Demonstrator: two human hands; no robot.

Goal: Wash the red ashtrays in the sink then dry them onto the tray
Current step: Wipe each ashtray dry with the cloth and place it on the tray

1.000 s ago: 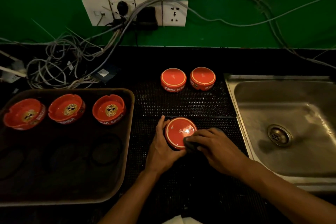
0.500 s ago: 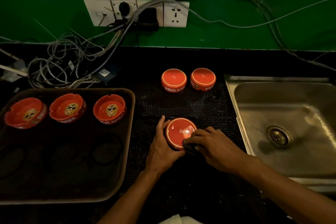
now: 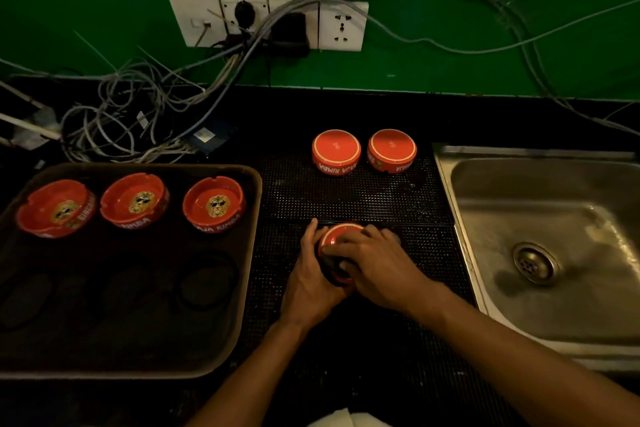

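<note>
Left hand (image 3: 311,274) grips the upturned ashtray (image 3: 341,236) from nine o'clock; right hand (image 3: 374,263) presses a dark cloth (image 3: 332,265) (barely visible) onto it, fingers curled.

White lettering on the side wall of the left upturned ashtray (image 3: 336,152) reads, upside down, "RAJA RIMBA". On the tray, the right ashtray (image 3: 214,204) shows "JA RIMBA", the middle ashtray (image 3: 135,200) "RIMBA", and the left ashtray (image 3: 57,208) "SINGA". The lettering on the right upturned ashtray (image 3: 392,150) is illegible.
</note>
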